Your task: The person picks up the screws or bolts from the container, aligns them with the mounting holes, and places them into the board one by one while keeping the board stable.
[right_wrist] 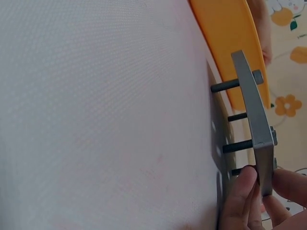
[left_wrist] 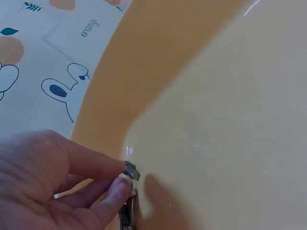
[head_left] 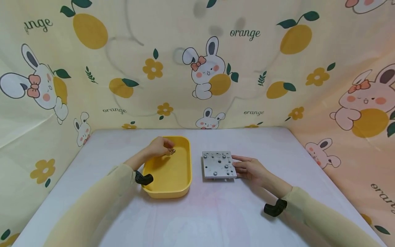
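Observation:
My left hand (head_left: 159,146) is over the far left part of a yellow plastic tray (head_left: 168,195). Between thumb and index fingertip it pinches a small metal bolt (left_wrist: 132,171). More small metal pieces (left_wrist: 127,215) show just below the thumb, partly hidden by it. To the right of the tray is a square metal plate (head_left: 213,168) with several holes. Several bolts have their heads on its top face, and their threaded shanks (right_wrist: 238,146) stick out below. My right hand (head_left: 251,168) grips the plate's right edge, fingers and thumb on opposite faces.
A white cloth (head_left: 197,219) covers the table under the tray and plate. Behind and at both sides hangs a cream curtain (head_left: 172,41) printed with rabbits and oranges. A black wrist mount (head_left: 143,178) on the left arm overlaps the tray's near left rim.

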`<move>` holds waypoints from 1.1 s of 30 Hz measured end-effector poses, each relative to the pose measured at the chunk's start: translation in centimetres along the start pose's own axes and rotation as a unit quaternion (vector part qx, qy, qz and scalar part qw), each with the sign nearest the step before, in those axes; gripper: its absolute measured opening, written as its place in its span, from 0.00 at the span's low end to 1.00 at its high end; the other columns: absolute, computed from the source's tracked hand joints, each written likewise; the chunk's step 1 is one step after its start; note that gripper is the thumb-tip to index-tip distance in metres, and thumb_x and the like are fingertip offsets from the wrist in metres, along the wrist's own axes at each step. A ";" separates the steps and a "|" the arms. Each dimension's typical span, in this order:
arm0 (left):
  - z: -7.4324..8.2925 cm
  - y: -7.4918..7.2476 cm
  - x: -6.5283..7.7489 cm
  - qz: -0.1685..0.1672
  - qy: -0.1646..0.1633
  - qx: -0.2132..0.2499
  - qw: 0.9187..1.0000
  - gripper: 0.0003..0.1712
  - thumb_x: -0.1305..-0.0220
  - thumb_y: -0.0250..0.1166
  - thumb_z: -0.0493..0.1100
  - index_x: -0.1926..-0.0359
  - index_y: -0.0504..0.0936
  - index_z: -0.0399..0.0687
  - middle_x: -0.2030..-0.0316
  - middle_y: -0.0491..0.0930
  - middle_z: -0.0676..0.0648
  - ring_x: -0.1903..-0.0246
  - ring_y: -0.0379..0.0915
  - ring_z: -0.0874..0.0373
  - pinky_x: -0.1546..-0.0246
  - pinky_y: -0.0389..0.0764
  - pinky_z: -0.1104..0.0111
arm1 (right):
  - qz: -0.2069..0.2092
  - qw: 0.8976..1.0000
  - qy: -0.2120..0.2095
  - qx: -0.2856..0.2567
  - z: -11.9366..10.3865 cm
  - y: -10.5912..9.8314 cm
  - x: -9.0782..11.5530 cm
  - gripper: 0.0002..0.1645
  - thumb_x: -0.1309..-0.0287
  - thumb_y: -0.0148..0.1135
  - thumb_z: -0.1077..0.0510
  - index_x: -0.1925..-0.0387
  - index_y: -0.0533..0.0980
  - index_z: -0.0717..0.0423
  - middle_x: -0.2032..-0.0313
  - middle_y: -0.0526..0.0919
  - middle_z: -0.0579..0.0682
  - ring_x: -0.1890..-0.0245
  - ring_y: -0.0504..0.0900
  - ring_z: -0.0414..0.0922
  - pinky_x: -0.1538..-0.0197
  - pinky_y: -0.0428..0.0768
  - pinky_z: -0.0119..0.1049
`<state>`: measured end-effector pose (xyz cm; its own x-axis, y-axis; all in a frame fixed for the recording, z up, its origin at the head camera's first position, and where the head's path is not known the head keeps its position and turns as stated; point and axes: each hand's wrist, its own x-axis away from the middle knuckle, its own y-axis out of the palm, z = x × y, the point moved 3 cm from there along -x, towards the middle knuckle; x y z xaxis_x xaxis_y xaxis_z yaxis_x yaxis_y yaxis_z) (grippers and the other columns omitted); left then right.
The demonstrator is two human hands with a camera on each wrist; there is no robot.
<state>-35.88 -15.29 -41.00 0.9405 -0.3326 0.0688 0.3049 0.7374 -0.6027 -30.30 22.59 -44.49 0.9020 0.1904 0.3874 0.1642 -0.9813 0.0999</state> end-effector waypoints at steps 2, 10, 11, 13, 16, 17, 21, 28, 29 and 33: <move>0.1 0.2 -0.1 -0.010 -0.007 0.010 1.000 0.23 0.47 0.65 0.24 0.47 0.78 0.25 0.53 0.82 0.34 0.55 0.79 0.47 0.56 0.79 0.67 | 0.000 1.000 0.001 0.000 -0.1 0.0 0.0 0.34 0.36 0.63 0.63 0.30 0.66 0.58 0.50 0.83 0.57 0.59 0.84 0.47 0.57 0.82 0.37; 0.3 1.4 -0.5 -0.076 -0.025 0.051 0.996 0.22 0.46 0.69 0.26 0.48 0.81 0.30 0.54 0.83 0.39 0.56 0.82 0.53 0.58 0.81 0.68 | -0.010 1.000 0.001 0.000 0.0 -0.1 -0.2 0.34 0.36 0.63 0.63 0.30 0.66 0.57 0.48 0.82 0.57 0.56 0.84 0.48 0.55 0.82 0.39; 0.4 1.6 -0.5 -0.087 -0.020 0.058 0.994 0.22 0.47 0.69 0.26 0.48 0.81 0.29 0.54 0.83 0.39 0.56 0.82 0.52 0.57 0.81 0.67 | -0.011 1.000 0.000 0.001 0.0 -0.1 -0.2 0.34 0.36 0.63 0.63 0.30 0.66 0.57 0.48 0.82 0.57 0.56 0.84 0.48 0.55 0.82 0.39; 0.7 2.1 -0.4 -0.110 -0.007 0.063 0.992 0.21 0.47 0.70 0.26 0.49 0.81 0.30 0.55 0.84 0.39 0.56 0.82 0.52 0.56 0.81 0.66 | -0.012 1.000 -0.001 -0.001 0.0 -0.2 -0.3 0.34 0.36 0.63 0.63 0.30 0.66 0.57 0.48 0.82 0.57 0.56 0.84 0.48 0.55 0.82 0.39; 1.1 3.0 -0.4 -0.146 0.017 0.063 0.987 0.19 0.46 0.71 0.27 0.51 0.82 0.31 0.57 0.84 0.39 0.58 0.82 0.53 0.55 0.81 0.66 | -0.010 1.000 0.004 -0.003 0.1 -0.3 -0.4 0.34 0.36 0.64 0.63 0.30 0.66 0.57 0.48 0.82 0.57 0.56 0.84 0.48 0.55 0.82 0.39; 1.3 3.3 -0.3 -0.156 0.025 0.060 0.986 0.18 0.46 0.71 0.28 0.52 0.83 0.32 0.57 0.84 0.39 0.59 0.82 0.54 0.55 0.81 0.66 | -0.011 1.000 0.005 -0.003 0.1 -0.3 -0.4 0.34 0.36 0.63 0.63 0.30 0.66 0.57 0.48 0.82 0.57 0.56 0.84 0.48 0.55 0.82 0.39; 1.7 4.0 -0.2 -0.175 0.041 0.059 0.982 0.15 0.45 0.71 0.29 0.55 0.83 0.33 0.59 0.84 0.39 0.62 0.81 0.54 0.55 0.80 0.66 | -0.010 1.000 0.008 -0.001 0.2 -0.3 -0.4 0.35 0.37 0.64 0.62 0.30 0.66 0.56 0.48 0.82 0.57 0.56 0.83 0.48 0.55 0.82 0.39; 1.5 4.5 -0.4 -0.157 0.047 0.055 0.985 0.13 0.46 0.75 0.33 0.60 0.84 0.35 0.64 0.86 0.43 0.63 0.83 0.56 0.56 0.81 0.67 | -0.010 1.000 0.005 0.004 0.2 -0.3 -0.3 0.36 0.38 0.65 0.62 0.30 0.66 0.56 0.49 0.83 0.56 0.58 0.84 0.47 0.57 0.82 0.37; 1.4 4.6 -0.4 -0.154 0.049 0.053 0.985 0.13 0.47 0.75 0.34 0.60 0.84 0.36 0.64 0.86 0.44 0.63 0.83 0.56 0.56 0.81 0.67 | -0.010 1.000 0.005 0.004 0.2 -0.3 -0.3 0.36 0.38 0.65 0.62 0.30 0.66 0.56 0.49 0.83 0.56 0.58 0.84 0.46 0.57 0.82 0.37; 1.3 4.7 -0.5 -0.151 0.053 0.049 0.986 0.13 0.47 0.76 0.35 0.61 0.84 0.36 0.66 0.86 0.45 0.64 0.83 0.56 0.58 0.81 0.68 | -0.011 1.000 0.003 0.003 0.2 -0.2 -0.3 0.37 0.39 0.66 0.62 0.30 0.66 0.57 0.50 0.83 0.56 0.59 0.84 0.46 0.58 0.82 0.37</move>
<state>-34.73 -10.88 -42.81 0.7856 -0.6011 0.1463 0.5860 0.6472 -0.4876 -30.52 22.76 -44.78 0.8958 0.2122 0.3906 0.1865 -0.9770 0.1030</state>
